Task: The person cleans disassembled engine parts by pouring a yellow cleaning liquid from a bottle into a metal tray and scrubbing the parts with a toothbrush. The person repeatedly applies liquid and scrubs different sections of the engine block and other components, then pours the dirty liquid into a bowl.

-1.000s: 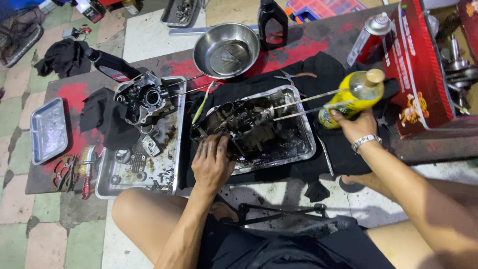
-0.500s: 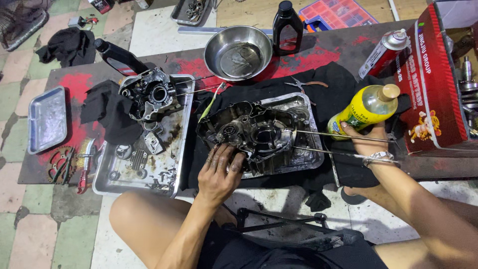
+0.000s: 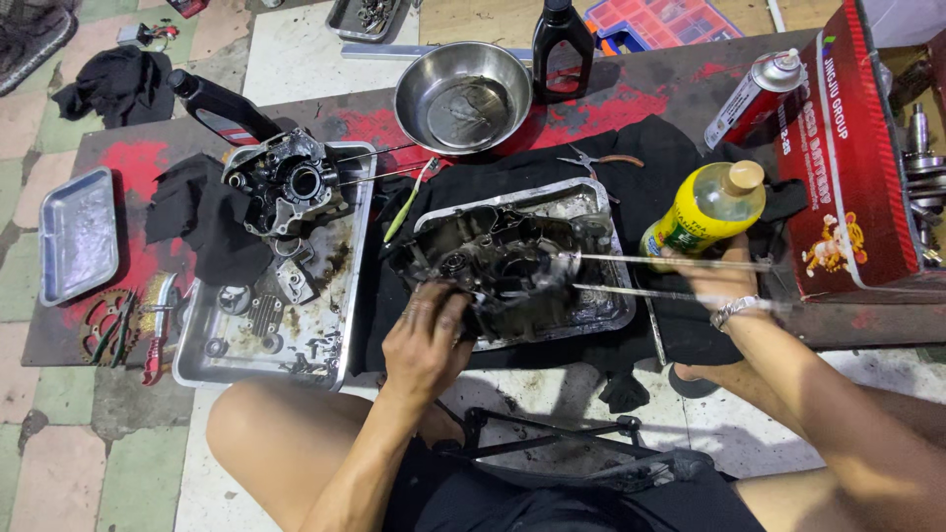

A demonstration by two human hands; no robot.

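Crankcase half (image 3: 498, 271): dark, oil-grimed casting with two long studs, lying in steel tray (image 3: 601, 207). Left hand (image 3: 424, 340) fingers curled on its near edge; right hand (image 3: 714, 281) wraps yellow bottle (image 3: 705, 209).

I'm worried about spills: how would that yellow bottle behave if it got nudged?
The yellow bottle lies tilted in the right hand, so it is not standing by itself. Its round body would probably roll if set down sideways. The greasy tray suggests oily fingers, so it may feel slippery.

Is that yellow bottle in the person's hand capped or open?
Capped. The yellow bottle carries a tan stopper on its neck, and the right hand holds its base, tilted over the black cloth.
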